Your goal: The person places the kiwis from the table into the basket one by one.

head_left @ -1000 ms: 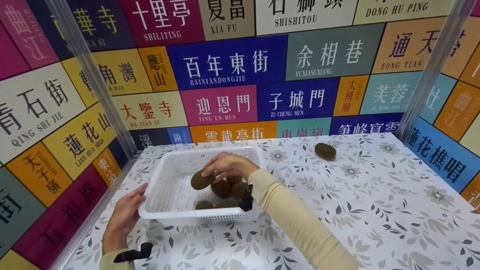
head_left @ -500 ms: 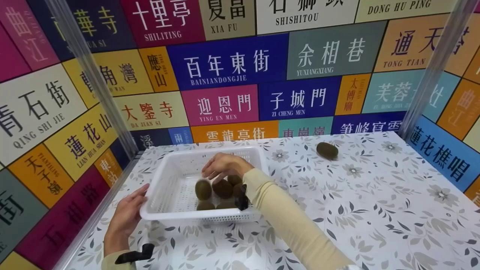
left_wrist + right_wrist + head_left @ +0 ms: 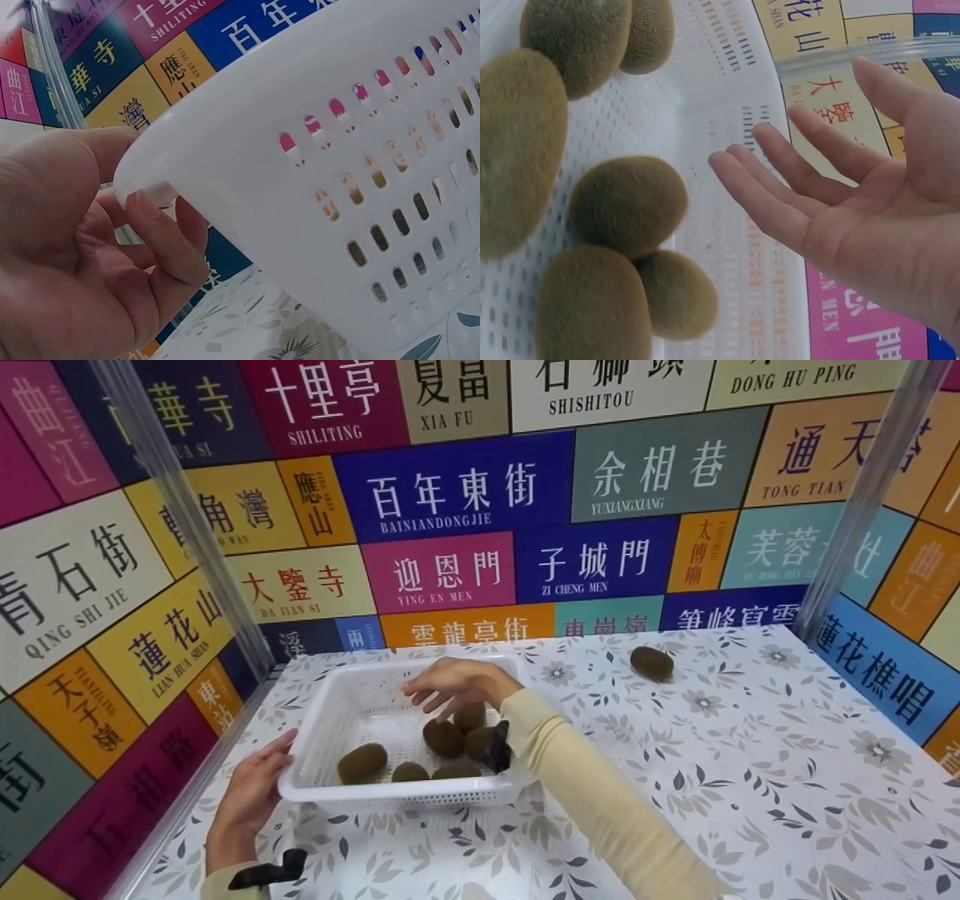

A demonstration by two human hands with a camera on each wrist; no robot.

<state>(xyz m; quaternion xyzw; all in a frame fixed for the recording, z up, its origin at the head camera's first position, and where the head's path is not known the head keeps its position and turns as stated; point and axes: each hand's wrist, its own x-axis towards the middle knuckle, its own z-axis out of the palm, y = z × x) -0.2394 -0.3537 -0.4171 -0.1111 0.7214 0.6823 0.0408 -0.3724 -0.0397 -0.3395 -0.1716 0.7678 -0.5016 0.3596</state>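
Observation:
A white perforated basket (image 3: 390, 793) stands on the floral table near its left edge and holds several brown kiwis. One kiwi (image 3: 362, 763) lies apart at the basket's front left; the others (image 3: 444, 737) cluster near my right sleeve. My right hand (image 3: 457, 684) hovers over the basket's back part, fingers spread and empty; the right wrist view shows this hand's open palm (image 3: 840, 187) above the kiwis (image 3: 626, 202). My left hand (image 3: 251, 795) grips the basket's front-left corner, with the fingers (image 3: 161, 240) curled under the basket's rim (image 3: 315, 150). One more kiwi (image 3: 651, 662) lies loose on the table, far right.
Colourful sign-covered walls (image 3: 465, 495) close the table on the left, back and right. Clear plastic posts (image 3: 180, 510) stand at the back corners. The floral tablecloth (image 3: 750, 780) stretches to the right of the basket.
My right hand let go of the kiwi it held; that kiwi now lies at the basket's front left. The hand has opened and lifted slightly. My left hand stayed on the basket's corner.

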